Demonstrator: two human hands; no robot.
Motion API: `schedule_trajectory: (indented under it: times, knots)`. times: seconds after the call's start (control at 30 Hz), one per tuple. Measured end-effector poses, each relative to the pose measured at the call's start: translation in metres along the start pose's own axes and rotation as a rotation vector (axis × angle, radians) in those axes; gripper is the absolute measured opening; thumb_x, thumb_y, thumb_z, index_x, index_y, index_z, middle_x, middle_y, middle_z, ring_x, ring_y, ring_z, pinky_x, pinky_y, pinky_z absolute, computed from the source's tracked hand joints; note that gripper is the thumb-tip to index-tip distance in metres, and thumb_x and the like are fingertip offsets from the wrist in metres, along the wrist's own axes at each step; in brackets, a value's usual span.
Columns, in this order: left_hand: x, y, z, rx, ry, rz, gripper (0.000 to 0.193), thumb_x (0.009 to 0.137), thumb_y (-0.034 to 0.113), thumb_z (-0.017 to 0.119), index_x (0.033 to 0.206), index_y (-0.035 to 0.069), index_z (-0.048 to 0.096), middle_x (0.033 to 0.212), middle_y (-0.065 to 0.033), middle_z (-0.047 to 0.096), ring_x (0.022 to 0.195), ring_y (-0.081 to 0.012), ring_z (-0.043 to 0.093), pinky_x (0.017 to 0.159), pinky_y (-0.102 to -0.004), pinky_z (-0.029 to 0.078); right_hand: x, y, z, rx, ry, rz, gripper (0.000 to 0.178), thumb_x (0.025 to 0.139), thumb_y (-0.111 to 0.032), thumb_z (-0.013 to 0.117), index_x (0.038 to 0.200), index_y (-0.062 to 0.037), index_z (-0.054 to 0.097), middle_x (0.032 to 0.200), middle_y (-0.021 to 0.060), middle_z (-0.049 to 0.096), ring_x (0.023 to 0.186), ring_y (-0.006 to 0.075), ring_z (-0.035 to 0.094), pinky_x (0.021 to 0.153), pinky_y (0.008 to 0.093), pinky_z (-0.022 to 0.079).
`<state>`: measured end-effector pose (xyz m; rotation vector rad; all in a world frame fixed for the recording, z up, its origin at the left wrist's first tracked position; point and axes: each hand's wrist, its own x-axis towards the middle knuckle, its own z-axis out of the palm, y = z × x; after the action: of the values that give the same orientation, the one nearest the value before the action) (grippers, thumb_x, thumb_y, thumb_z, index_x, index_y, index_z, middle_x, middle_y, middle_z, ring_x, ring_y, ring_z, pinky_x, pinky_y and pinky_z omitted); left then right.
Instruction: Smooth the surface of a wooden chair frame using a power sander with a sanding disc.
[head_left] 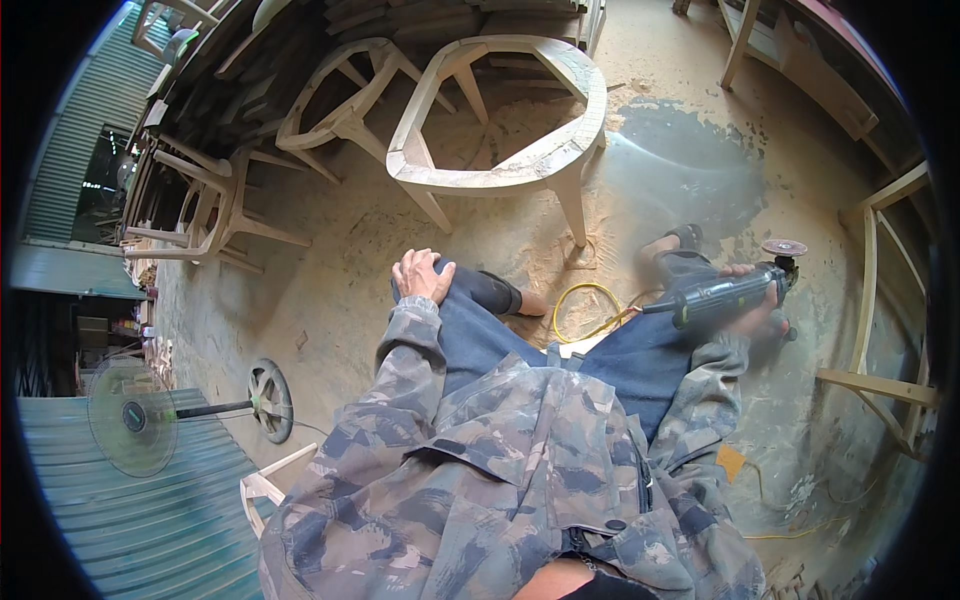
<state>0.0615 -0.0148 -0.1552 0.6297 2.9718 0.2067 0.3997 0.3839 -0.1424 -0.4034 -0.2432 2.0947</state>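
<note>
Woodworking workshop: bare wooden frames (470, 180), stacked boards (430, 27), grinder (715, 300), dusty floor (335, 300), corrugated metal wall (85, 135).

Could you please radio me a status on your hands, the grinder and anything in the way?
Left hand resting on left leg. Right hand gripping grinder, clear of wooden frame. Yellow cord looped on floor, possible snag.

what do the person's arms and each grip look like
The left sleeve and right sleeve are long, loose camouflage in mottled brown and grey. The left grip is ungloved; the right grip, partly blurred, looks ungloved too.
</note>
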Motion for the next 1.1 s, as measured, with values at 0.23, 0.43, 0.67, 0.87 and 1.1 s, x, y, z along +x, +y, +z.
schedule_trajectory:
  times: [0.23,0.43,0.67,0.87,1.1]
  knots:
    - [0.003,-0.007,0.005,0.009,0.043,0.037,0.043,0.08,0.046,0.065,0.106,0.012,0.071,0.128,-0.0064,0.06,0.13,-0.0276,0.042,0.11,-0.047,0.023,0.0,0.004,0.004,0.045,-0.001,0.019,0.046,0.078,-0.036,0.07,0.101,-0.0001,0.051,0.093,0.0115,0.057,0.087,0.0247,0.057,0.088,0.0423,0.048]
    - [0.001,-0.005,0.003,0.014,0.044,0.034,0.043,0.08,0.045,0.065,0.106,0.012,0.071,0.127,-0.0065,0.06,0.13,-0.0276,0.042,0.11,-0.047,0.024,-0.006,0.005,0.012,0.064,0.021,0.019,0.049,0.078,-0.036,0.071,0.102,0.0008,0.05,0.092,0.0116,0.055,0.087,0.0251,0.056,0.087,0.0427,0.049]
    - [0.0,-0.004,0.002,0.005,0.028,0.035,0.043,0.08,0.045,0.065,0.106,0.012,0.071,0.127,-0.0067,0.06,0.129,-0.0277,0.043,0.11,-0.0472,0.024,-0.008,0.004,0.013,0.05,0.031,0.003,0.05,0.077,-0.036,0.071,0.101,0.0012,0.049,0.091,0.0122,0.054,0.086,0.0252,0.056,0.087,0.0424,0.049]
    - [0.006,0.002,0.004,0.015,0.026,0.05,0.043,0.081,0.047,0.064,0.107,0.013,0.071,0.126,-0.0053,0.06,0.129,-0.0275,0.043,0.11,-0.0466,0.023,-0.003,0.001,0.011,0.057,0.053,-0.003,0.05,0.077,-0.037,0.071,0.101,0.0011,0.049,0.09,0.0122,0.054,0.085,0.0252,0.056,0.087,0.0424,0.049]
    - [-0.005,-0.019,-0.002,0.075,0.191,0.079,0.034,0.073,0.044,0.069,0.094,0.018,0.073,0.106,-0.0019,0.068,0.111,-0.0222,0.054,0.093,-0.0456,0.037,-0.002,0.018,0.023,-0.394,0.248,-0.04,0.052,0.077,-0.046,0.063,0.096,0.0022,0.054,0.095,0.0135,0.057,0.087,0.0272,0.055,0.085,0.0403,0.047]
